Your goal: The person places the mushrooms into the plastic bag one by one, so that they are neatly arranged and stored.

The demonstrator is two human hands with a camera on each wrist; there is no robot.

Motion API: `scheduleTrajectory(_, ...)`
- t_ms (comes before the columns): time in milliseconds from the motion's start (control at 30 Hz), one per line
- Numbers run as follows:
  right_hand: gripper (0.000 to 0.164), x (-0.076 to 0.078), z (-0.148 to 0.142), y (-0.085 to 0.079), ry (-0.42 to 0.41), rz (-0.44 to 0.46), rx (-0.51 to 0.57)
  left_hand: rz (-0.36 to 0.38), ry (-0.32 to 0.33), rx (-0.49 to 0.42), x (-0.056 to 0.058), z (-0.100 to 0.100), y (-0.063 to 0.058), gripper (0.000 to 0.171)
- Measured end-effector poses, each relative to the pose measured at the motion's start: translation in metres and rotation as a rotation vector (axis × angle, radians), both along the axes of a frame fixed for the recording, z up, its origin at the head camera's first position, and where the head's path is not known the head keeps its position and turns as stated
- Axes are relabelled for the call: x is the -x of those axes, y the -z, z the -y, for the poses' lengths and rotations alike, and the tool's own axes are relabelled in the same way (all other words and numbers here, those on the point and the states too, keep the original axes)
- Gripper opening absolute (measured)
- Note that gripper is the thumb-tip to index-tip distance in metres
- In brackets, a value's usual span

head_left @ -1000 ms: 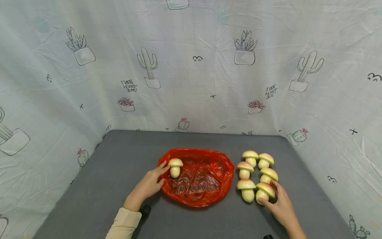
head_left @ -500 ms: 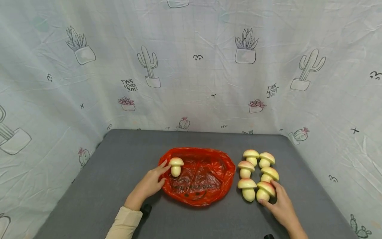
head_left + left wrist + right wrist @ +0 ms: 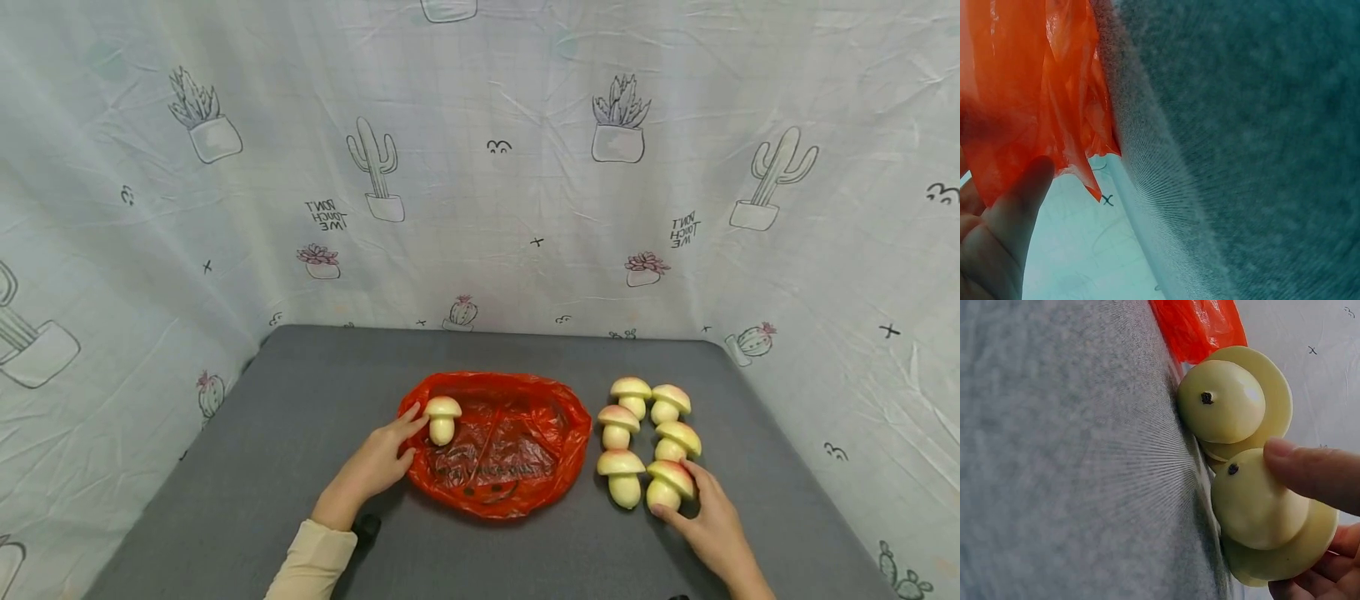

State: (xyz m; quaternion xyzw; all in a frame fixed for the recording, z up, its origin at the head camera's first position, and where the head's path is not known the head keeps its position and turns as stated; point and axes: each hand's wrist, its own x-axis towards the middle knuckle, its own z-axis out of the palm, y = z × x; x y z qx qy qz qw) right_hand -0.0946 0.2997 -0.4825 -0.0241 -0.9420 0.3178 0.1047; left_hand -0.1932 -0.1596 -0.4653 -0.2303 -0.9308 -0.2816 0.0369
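Observation:
A red plastic bag [image 3: 498, 504] sits with its mouth spread wide, and one toy mushroom [image 3: 442, 421] stands at its left inside. My left hand [image 3: 381, 457] holds the bag's left side; in the left wrist view the thumb [image 3: 1029, 187] lies against the red plastic, fingers mostly hidden. At the right, my right hand [image 3: 711, 521] grips the nearest right mushroom [image 3: 666, 487], thumb on its stem and fingers round the far side of its cap. The right wrist view shows this mushroom's stem base [image 3: 1260, 500] beside a neighbouring mushroom [image 3: 1222, 403].
Several more yellow mushrooms with reddish caps stand in two columns right of the bag, among them the near left mushroom [image 3: 622, 479] and the far right mushroom [image 3: 669, 404]. The grey table [image 3: 315, 375] is bordered by a white cactus-print curtain [image 3: 480, 200].
The right hand and the nearest right mushroom have shifted very slightly to the right. The left hand, bag and other mushrooms keep their places.

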Motion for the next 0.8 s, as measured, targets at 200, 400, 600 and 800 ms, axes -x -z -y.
scheduleTrajectory(200,0.083,-0.005,0.001,-0.006,0.026,-0.059,0.007,0.008,0.0,0.005,0.001,0.0,0.0,0.052)
scheduleTrajectory(400,0.083,-0.006,0.003,-0.015,0.022,-0.119,0.066,0.006,0.001,0.007,0.002,0.0,-0.001,0.052)
scheduleTrajectory(600,0.084,-0.004,0.008,-0.024,-0.026,-0.143,0.192,0.015,-0.001,-0.001,0.002,0.0,-0.001,0.052)
scheduleTrajectory(800,0.082,-0.002,0.016,-0.034,-0.071,-0.158,0.252,0.015,-0.009,0.009,0.001,0.0,-0.001,0.052)
